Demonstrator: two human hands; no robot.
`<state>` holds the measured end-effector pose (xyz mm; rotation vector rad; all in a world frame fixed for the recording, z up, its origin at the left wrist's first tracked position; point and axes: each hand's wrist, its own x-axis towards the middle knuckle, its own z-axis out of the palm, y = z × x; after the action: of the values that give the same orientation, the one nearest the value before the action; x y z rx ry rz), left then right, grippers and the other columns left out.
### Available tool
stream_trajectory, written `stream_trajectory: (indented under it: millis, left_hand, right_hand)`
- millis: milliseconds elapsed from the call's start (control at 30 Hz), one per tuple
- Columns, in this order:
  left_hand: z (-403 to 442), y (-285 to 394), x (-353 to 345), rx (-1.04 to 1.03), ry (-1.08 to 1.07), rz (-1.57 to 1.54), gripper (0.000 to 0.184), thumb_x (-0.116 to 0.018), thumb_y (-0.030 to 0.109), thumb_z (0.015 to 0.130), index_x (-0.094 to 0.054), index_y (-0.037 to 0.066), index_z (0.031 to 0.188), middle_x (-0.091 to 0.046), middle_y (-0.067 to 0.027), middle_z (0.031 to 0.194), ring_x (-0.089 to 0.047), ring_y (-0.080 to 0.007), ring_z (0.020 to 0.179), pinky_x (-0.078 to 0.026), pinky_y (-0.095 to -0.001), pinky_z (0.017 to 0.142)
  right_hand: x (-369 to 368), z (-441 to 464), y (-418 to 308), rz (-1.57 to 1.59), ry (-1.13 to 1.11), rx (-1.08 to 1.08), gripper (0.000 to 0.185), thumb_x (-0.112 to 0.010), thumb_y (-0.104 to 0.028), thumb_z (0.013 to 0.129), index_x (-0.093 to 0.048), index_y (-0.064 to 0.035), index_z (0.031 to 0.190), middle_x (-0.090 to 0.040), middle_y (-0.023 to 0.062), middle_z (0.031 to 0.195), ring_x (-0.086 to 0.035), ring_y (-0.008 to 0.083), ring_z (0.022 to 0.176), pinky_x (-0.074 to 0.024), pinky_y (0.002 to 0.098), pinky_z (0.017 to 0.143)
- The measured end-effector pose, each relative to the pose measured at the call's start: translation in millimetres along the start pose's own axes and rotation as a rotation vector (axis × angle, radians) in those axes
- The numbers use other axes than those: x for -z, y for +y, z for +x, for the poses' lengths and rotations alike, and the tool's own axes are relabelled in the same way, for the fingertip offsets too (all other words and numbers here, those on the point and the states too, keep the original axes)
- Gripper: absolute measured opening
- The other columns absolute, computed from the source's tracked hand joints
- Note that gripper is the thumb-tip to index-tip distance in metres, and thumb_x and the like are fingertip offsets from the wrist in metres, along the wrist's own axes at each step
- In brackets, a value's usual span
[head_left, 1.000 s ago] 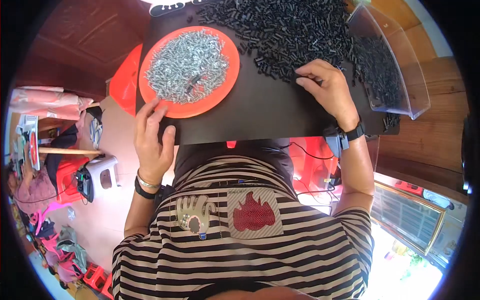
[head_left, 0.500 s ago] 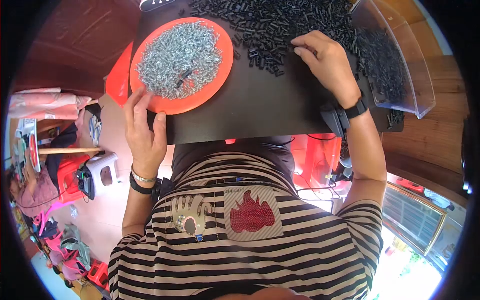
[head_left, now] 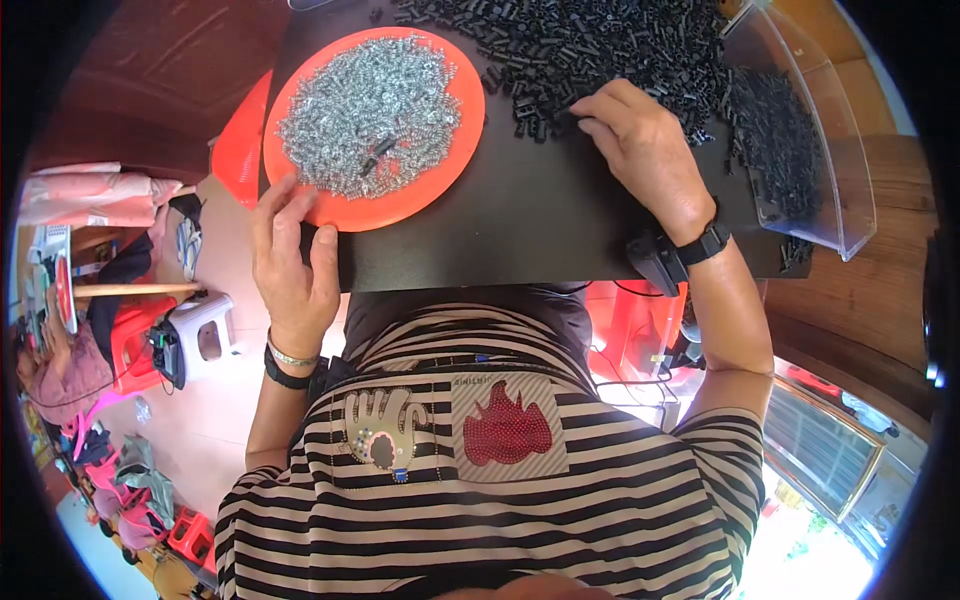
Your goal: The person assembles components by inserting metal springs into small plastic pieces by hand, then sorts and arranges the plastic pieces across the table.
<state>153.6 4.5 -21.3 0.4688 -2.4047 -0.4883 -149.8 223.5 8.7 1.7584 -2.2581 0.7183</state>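
A red plate (head_left: 385, 212) heaped with small silver springs (head_left: 370, 110) lies on the dark table (head_left: 450, 250). Two or so black pieces (head_left: 376, 157) rest on the springs. My left hand (head_left: 294, 262) is at the plate's near left edge, fingers apart, with nothing visible in it. At the near edge of the pile of small black parts (head_left: 600, 50) is my right hand (head_left: 645, 150), its thumb and forefinger close together. What it pinches, if anything, is too small to make out.
On the right a clear plastic bin (head_left: 848, 215) lies tipped with more black parts in it. A red container (head_left: 240, 150) stands beyond the table's left edge. Stools (head_left: 205, 335) and clothes are on the floor at the left. A wooden surface (head_left: 880, 210) borders the right.
My right hand has stayed along the near edge of the black pile, its fingers shifting slightly. My left hand remains beside the plate. The whole view has moved a little.
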Motion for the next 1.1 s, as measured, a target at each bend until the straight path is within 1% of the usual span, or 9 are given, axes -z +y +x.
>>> stream_trajectory:
  millis: [100,200,400,600,700,800,900,1000,1100]
  left_hand:
    - [-0.4,-1.3,-0.8,-0.006,0.005,-0.002,0.032,-0.062,0.018,0.094,-0.063,-0.002,0.119,-0.055,-0.0231,0.134,-0.057,-0.0404,0.119,-0.047,-0.0451,0.100]
    - [-0.6,-2.2,-1.5,-0.008,0.011,-0.013,0.031,-0.062,0.018,0.094,-0.063,-0.002,0.118,-0.056,-0.0229,0.133,-0.058,-0.0404,0.119,-0.048,-0.0449,0.099]
    - [0.2,-0.7,-0.5,-0.002,0.010,-0.012,0.031,-0.062,0.018,0.094,-0.063,-0.002,0.117,-0.056,-0.0235,0.132,-0.057,-0.0405,0.119,-0.048,-0.0449,0.099]
    - [0.3,0.0,0.1,-0.004,0.008,-0.011,0.029,-0.062,0.017,0.093,-0.063,-0.002,0.115,-0.056,-0.0238,0.132,-0.058,-0.0404,0.119,-0.048,-0.0449,0.098]
    - [0.4,0.6,-0.4,-0.005,0.010,-0.020,0.028,-0.062,0.016,0.093,-0.063,-0.002,0.115,-0.056,-0.0238,0.132,-0.058,-0.0404,0.118,-0.049,-0.0449,0.098]
    - [0.6,0.0,-0.3,-0.012,0.014,-0.026,0.027,-0.062,0.014,0.092,-0.063,-0.002,0.114,-0.056,-0.0238,0.131,-0.058,-0.0403,0.118,-0.049,-0.0449,0.097]
    - [0.3,-0.4,-0.5,-0.010,0.016,-0.033,0.027,-0.062,0.014,0.092,-0.063,-0.002,0.114,-0.056,-0.0236,0.131,-0.059,-0.0401,0.117,-0.049,-0.0449,0.097]
    - [0.3,1.1,-1.0,0.000,0.015,-0.038,0.027,-0.063,0.013,0.091,-0.064,-0.001,0.114,-0.056,-0.0233,0.131,-0.059,-0.0399,0.116,-0.049,-0.0446,0.096]
    - [0.2,0.1,-1.4,-0.012,0.015,-0.030,0.026,-0.063,0.012,0.091,-0.064,-0.001,0.114,-0.056,-0.0230,0.131,-0.059,-0.0396,0.116,-0.049,-0.0442,0.096]
  right_hand:
    - [1.9,0.8,10.2,-0.108,0.014,0.020,0.010,-0.066,-0.002,0.084,-0.069,-0.0057,0.093,-0.063,0.0101,0.087,-0.065,0.0308,0.085,-0.0547,0.0403,0.075]
    - [0.8,2.3,17.3,-0.119,0.019,0.010,0.012,-0.065,-0.001,0.084,-0.069,-0.0063,0.094,-0.063,0.0101,0.088,-0.065,0.0308,0.086,-0.0548,0.0405,0.075]
    - [4.7,5.9,18.2,-0.184,-0.011,-0.024,0.014,-0.064,0.000,0.084,-0.068,-0.0064,0.096,-0.063,0.0099,0.089,-0.065,0.0304,0.086,-0.0555,0.0412,0.075]
    - [2.8,6.6,14.6,-0.226,-0.038,0.044,0.014,-0.065,-0.001,0.082,-0.067,-0.0067,0.095,-0.061,0.0098,0.085,-0.065,0.0303,0.085,-0.0555,0.0415,0.074]
    - [4.9,7.6,16.3,-0.205,-0.084,0.013,0.016,-0.067,0.002,0.082,-0.064,-0.0038,0.097,-0.061,0.0109,0.090,-0.063,0.0323,0.087,-0.0544,0.0409,0.076]
    - [7.2,9.8,15.5,-0.218,-0.084,0.031,0.014,-0.067,0.001,0.083,-0.063,-0.0032,0.096,-0.061,0.0114,0.090,-0.064,0.0323,0.088,-0.0541,0.0413,0.076]
    - [8.5,15.6,13.9,-0.158,-0.002,0.055,0.011,-0.066,-0.003,0.083,-0.065,-0.0066,0.093,-0.062,0.0093,0.087,-0.065,0.0310,0.084,-0.0546,0.0418,0.073]
    - [1.4,25.2,2.3,0.043,0.040,0.081,0.014,-0.065,-0.004,0.083,-0.066,-0.0071,0.096,-0.063,0.0094,0.088,-0.065,0.0310,0.085,-0.0549,0.0415,0.074]
    - [-8.9,29.6,-14.3,-0.008,-0.040,0.191,0.014,-0.064,-0.004,0.083,-0.067,-0.0072,0.097,-0.064,0.0098,0.089,-0.066,0.0313,0.084,-0.0554,0.0411,0.074]
